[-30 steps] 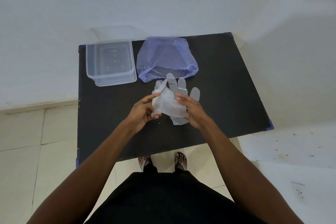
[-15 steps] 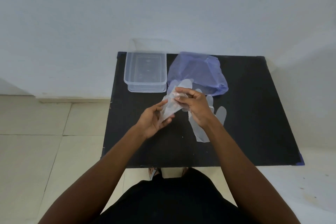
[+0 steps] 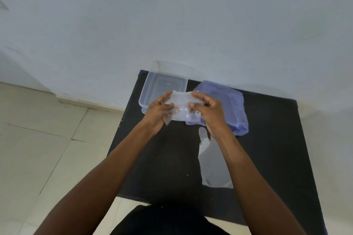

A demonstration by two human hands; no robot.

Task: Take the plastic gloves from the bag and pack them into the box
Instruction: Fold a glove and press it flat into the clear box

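Observation:
Both hands hold one clear plastic glove (image 3: pixel 180 108) bunched between them, lifted above the table near the front edge of the clear plastic box (image 3: pixel 152 84). My left hand (image 3: pixel 157 109) pinches its left side, my right hand (image 3: pixel 207 109) its right side. The box sits open at the table's far left corner. A translucent blue bag (image 3: pixel 232 105) lies just right of the box, partly behind my right hand. A second clear glove (image 3: pixel 212 162) lies flat on the table beneath my right forearm.
The black table (image 3: pixel 271 149) stands against a white wall (image 3: pixel 172 15). Beige floor tiles (image 3: pixel 38 139) lie to the left. My dark clothing (image 3: pixel 168 221) fills the bottom of the view.
My hands have carried the glove up and away toward the box and spread it between them. The other glove stayed on the table. The camera has tilted, shifting the table right.

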